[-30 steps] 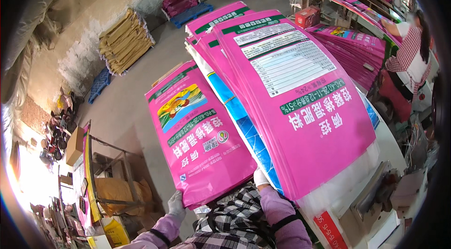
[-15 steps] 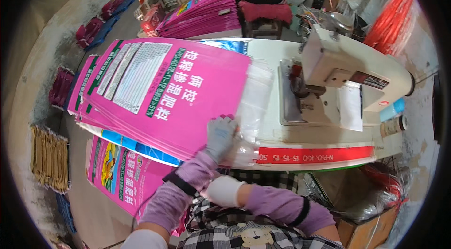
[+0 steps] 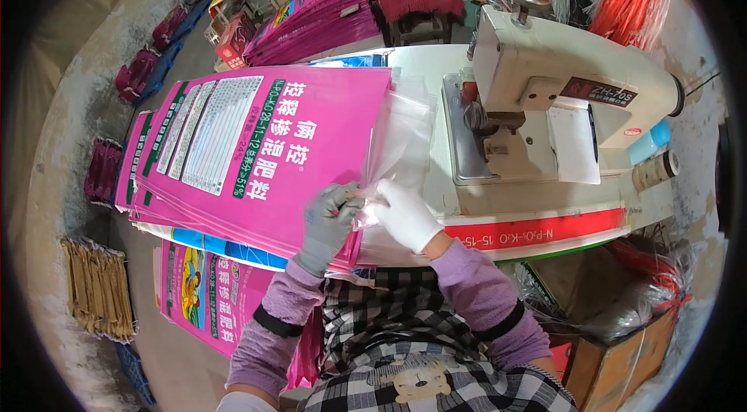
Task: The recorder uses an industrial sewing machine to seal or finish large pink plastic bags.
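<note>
Left hand, grey knit glove, fingers curled and pinching the near corner of the top pink sack where its clear plastic liner emerges. Right hand, white glove, fingers closed on the lower edge of the same liner, just beside the left hand, the two nearly touching. Top pink sack: large woven bag, printed panel up, lying flat on a stack of like sacks that overhangs the left side of the desk; its open end faces the sewing machine. Liner: transparent film, crumpled, spread from the sack mouth across the desk toward the machine's base. Sewing machine: cream-coloured industrial head, standing on the right part of the desk, well clear of both hands. Further pink sack, picture side up, hanging lower at the left, below the stack. Both forearms in lilac sleeves, over a checked apron. Bundle of tan sacks on the floor at far left. A second person seated beyond the desk on a red-cushioned stool, beside more pink sacks.
</note>
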Action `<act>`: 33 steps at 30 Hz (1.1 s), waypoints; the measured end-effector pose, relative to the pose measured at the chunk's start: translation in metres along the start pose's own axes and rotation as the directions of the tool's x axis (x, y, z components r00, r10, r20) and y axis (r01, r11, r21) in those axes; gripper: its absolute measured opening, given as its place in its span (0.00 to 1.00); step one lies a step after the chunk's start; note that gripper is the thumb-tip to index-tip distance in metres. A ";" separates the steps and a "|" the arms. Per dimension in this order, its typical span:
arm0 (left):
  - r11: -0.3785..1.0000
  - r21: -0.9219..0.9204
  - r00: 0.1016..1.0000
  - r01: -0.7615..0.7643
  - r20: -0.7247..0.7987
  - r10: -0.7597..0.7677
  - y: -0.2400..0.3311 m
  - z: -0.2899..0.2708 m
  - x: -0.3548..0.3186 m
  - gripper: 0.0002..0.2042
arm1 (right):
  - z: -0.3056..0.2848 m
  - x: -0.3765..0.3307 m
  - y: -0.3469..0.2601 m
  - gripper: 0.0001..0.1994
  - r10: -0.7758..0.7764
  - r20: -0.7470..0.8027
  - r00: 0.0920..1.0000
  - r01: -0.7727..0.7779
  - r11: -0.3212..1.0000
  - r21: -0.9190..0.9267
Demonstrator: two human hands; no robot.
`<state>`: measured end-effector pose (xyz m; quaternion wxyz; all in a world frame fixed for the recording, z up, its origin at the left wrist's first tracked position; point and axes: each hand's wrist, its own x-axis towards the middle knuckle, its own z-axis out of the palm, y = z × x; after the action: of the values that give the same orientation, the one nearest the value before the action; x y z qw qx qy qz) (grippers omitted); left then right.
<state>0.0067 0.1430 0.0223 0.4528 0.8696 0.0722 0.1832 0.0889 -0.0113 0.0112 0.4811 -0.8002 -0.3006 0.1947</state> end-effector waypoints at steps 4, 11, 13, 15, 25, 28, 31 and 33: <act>0.999 -0.026 0.998 0.024 -0.060 -0.026 -0.002 -0.004 -0.005 0.03 | 0.005 -0.014 0.000 0.17 0.040 0.124 0.991 -0.097 0.858 0.505; 0.729 -0.520 0.890 0.446 0.345 -0.298 -0.009 -0.004 -0.017 0.05 | 0.018 -0.023 -0.016 0.20 0.398 0.317 0.861 -0.495 0.517 0.698; 0.669 -0.581 0.885 0.463 0.352 -0.306 -0.013 -0.006 -0.010 0.06 | 0.028 -0.026 0.001 0.25 0.306 0.234 0.923 -0.366 0.509 0.779; 0.572 -0.744 0.930 0.344 0.184 -0.319 -0.010 -0.009 -0.008 0.06 | 0.028 -0.032 0.024 0.25 0.267 0.002 0.964 -0.220 0.791 0.571; 0.685 -0.719 0.969 0.120 -0.064 -0.237 -0.014 -0.028 -0.029 0.12 | 0.053 -0.022 -0.057 0.14 -0.190 -0.154 0.970 0.223 0.947 0.233; 0.933 -0.335 0.991 0.135 0.051 -0.125 -0.034 0.003 -0.011 0.27 | 0.060 -0.004 -0.022 0.08 -0.123 -0.239 0.963 0.230 0.837 0.496; 0.921 0.364 0.901 0.140 0.340 -0.271 0.007 -0.037 -0.010 0.31 | 0.063 -0.009 -0.004 0.07 -0.072 -0.099 0.992 0.116 0.818 0.564; 0.746 0.656 0.806 0.117 0.376 -0.458 0.031 -0.047 -0.007 0.28 | 0.060 -0.013 -0.007 0.05 -0.096 -0.090 0.991 0.130 0.826 0.549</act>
<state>-0.0193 0.1589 0.0704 0.1773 0.9600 0.1415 -0.1641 0.0414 0.0213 -0.0099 0.7111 -0.6130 -0.2641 0.2210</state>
